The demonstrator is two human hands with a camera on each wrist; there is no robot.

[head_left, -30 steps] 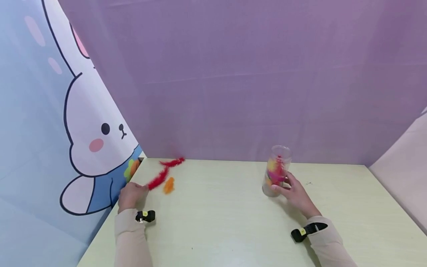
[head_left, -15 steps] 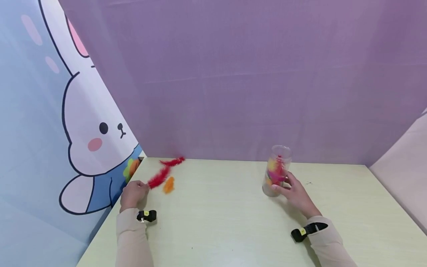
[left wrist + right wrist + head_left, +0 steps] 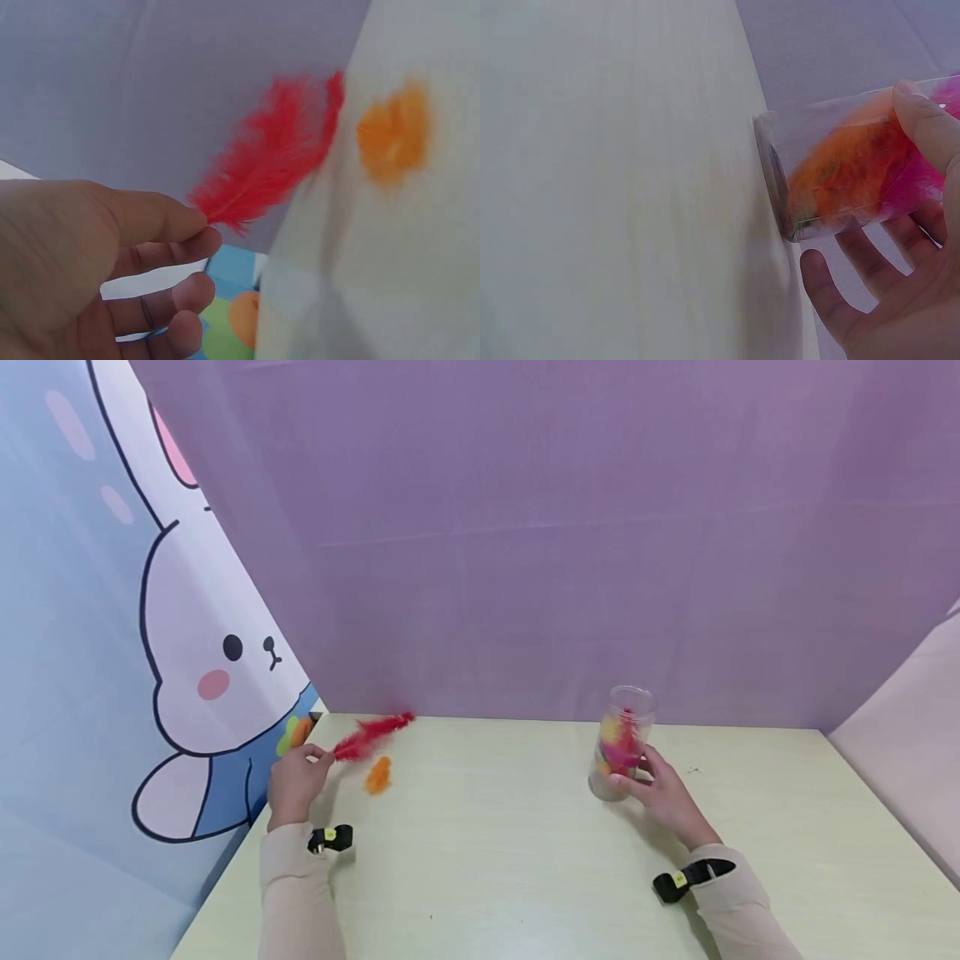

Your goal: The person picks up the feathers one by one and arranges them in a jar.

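My left hand (image 3: 298, 781) pinches a red feather (image 3: 259, 154) by its quill end between thumb and forefinger, raised over the table's left side. Behind it, partly covered in the head view, a second red feather (image 3: 399, 721) lies near the back edge. An orange feather (image 3: 378, 775) rests on the table just right of the left hand. On the right, my right hand (image 3: 667, 797) grips a clear cylindrical jar (image 3: 632, 697) low on its side, thumb and fingers round it. The jar stands upright, holding orange, yellow, red and pink feathers (image 3: 847, 176).
The pale table (image 3: 480, 843) ends at a purple cloth backdrop (image 3: 555, 543). A blue cloth with a printed rabbit (image 3: 202, 652) hangs along the left edge. A small dark speck (image 3: 694, 770) lies right of the jar. Each wrist wears a black camera strap.
My left hand has lifted the red feather up and toward the back, so it now overlaps the other red feather in the head view. The right hand and jar have stayed put.
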